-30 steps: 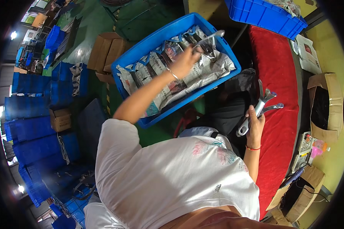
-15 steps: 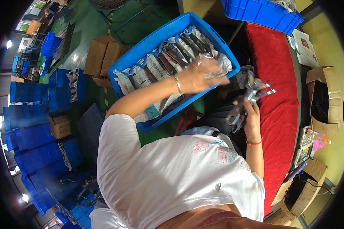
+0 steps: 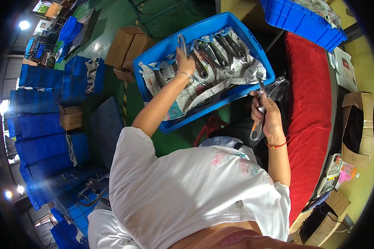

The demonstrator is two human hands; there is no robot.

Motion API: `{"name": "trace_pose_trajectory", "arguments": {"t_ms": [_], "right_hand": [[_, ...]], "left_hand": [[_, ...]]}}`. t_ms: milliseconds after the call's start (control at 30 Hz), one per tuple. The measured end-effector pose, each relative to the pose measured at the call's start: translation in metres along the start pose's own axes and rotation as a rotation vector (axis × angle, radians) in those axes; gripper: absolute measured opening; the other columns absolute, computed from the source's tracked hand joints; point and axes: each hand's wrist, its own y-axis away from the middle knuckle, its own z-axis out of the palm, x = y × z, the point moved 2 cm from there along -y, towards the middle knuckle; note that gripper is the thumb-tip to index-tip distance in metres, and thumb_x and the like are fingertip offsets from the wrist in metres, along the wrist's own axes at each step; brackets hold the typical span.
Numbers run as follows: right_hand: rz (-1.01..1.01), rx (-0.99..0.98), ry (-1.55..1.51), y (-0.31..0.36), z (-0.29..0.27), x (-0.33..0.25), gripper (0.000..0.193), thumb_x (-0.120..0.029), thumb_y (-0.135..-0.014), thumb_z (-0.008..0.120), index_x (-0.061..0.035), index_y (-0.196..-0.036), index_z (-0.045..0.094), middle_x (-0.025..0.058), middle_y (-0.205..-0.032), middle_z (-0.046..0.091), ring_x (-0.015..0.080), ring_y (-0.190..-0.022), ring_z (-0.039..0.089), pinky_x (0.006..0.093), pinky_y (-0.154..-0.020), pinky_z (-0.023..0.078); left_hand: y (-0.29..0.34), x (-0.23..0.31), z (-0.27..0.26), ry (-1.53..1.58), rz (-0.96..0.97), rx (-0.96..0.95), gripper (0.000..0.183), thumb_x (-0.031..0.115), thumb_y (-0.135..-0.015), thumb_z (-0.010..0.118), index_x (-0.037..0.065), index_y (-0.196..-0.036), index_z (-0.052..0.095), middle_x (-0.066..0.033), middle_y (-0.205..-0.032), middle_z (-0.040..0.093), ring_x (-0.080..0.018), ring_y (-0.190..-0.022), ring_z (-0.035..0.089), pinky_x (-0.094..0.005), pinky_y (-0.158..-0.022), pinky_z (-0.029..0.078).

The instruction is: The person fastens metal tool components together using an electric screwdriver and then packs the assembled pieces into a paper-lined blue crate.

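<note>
My left hand [image 3: 186, 63] is closed round a metal wrench [image 3: 181, 41] over the left part of a blue plastic bin [image 3: 253, 39]. The wrench's rounded end points up past my fingers. Several dark wrenches [image 3: 204, 54] with holes in their handles lie in a row inside the bin, among sheets of newspaper [image 3: 220, 85]. Near the bin's right corner, my right hand [image 3: 271, 117] grips wrenches [image 3: 256, 132]; a looped handle with an orange stripe hangs below the fingers and metal heads stick out above. How many it holds I cannot tell.
A red cloth [image 3: 309, 124] covers the long surface at my right. Another blue crate [image 3: 305, 20] stands at its far end. Open cardboard boxes [image 3: 126, 50] sit left of the bin, others [image 3: 357, 124] along the right wall. Stacked blue crates [image 3: 41, 112] fill the far left.
My left hand has moved left from the bin's right end and now shows a wrench in it. My right hand's wrenches have turned more upright. The whole view has shifted slightly.
</note>
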Motion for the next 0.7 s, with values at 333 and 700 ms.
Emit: {"name": "trace_pose_trajectory", "arguments": {"t_ms": [333, 700], "right_hand": [[-0.197, 0.159, -0.028, -0.027, 0.021, -0.003, 0.041, -0.030, -0.097, 0.041, 0.0013, -0.122, 0.050, 0.0029, -0.095, 0.052, 0.0153, -0.082, 0.053, 0.0277, -0.071, 0.047], [-0.529, -0.281, 1.544, -0.127, 0.020, 0.032, 0.048, -0.040, -0.090, 0.048, -0.0018, -0.118, 0.055, 0.0187, -0.114, 0.056, 0.0316, -0.106, 0.054, 0.0412, -0.089, 0.042]], "left_hand": [[0.053, 0.044, 0.015, 0.243, -0.067, -0.658, 0.078, 0.016, -0.081, 0.067, 0.002, -0.141, 0.020, -0.0165, -0.131, 0.038, -0.0215, -0.102, 0.053, -0.0330, -0.089, 0.044], [0.009, 0.034, -0.079, 0.158, -0.107, -0.444, 0.031, 0.022, -0.085, 0.064, 0.007, -0.107, 0.047, 0.0031, -0.061, 0.046, -0.0073, -0.052, 0.040, -0.0259, -0.047, 0.033]]}}
